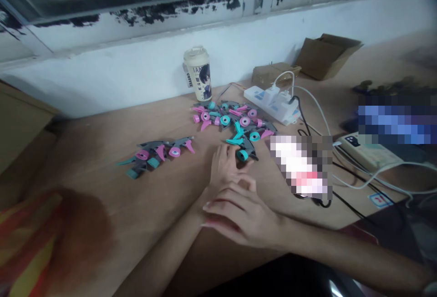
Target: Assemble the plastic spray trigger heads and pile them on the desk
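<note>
My left hand (223, 167) rests low over the table, with fingers bent and thumb apart, beside the near edge of a pile of small grey plastic pieces (249, 121). These carry pink and teal levers and round rings; their exact kind is unclear. Nearest its fingertips lies a piece with a teal ring (242, 155); whether they touch it I cannot tell. My right hand (244, 212) crosses over my left wrist, its fingers curved and spread, with nothing visible in them. Left of both hands, a smaller group of the same pieces (157, 153) lies on the wooden table (143, 210).
Behind the pile stands a coffee cup (200, 76) against the wall. A white power strip (273, 103) with cables, cardboard boxes (329, 55), a pixelated bright object (300, 167) and a pale device (370, 151) lie to the right. Something red and yellow (30, 242) blurs at lower left.
</note>
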Demonstrator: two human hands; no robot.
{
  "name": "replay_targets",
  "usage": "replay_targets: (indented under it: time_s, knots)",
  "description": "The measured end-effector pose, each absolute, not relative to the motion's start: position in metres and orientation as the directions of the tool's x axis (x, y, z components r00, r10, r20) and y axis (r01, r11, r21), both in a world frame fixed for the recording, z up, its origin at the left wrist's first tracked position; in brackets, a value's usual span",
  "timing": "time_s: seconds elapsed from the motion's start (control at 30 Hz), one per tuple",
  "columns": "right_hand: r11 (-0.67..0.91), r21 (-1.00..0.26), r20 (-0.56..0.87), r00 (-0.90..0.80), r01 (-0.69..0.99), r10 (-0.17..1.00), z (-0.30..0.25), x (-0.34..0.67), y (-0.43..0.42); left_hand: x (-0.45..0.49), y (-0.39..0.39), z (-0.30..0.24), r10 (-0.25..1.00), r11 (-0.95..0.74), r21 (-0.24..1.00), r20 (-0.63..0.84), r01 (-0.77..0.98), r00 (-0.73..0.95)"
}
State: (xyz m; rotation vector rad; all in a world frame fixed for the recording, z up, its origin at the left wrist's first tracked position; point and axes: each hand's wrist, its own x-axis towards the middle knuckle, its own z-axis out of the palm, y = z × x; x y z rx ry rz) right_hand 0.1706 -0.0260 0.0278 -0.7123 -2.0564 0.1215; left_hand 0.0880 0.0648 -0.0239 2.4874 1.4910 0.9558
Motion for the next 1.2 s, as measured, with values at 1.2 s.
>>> replay_targets:
  time_s: [1.2]
  knots:
    - [0.647,-0.376,0.626,-0.333,0.663,0.705,-0.02,0.167,0.028,-0.014,0.031,0.0,0.96,-0.141,0.928,0.042,0.345,0.278]
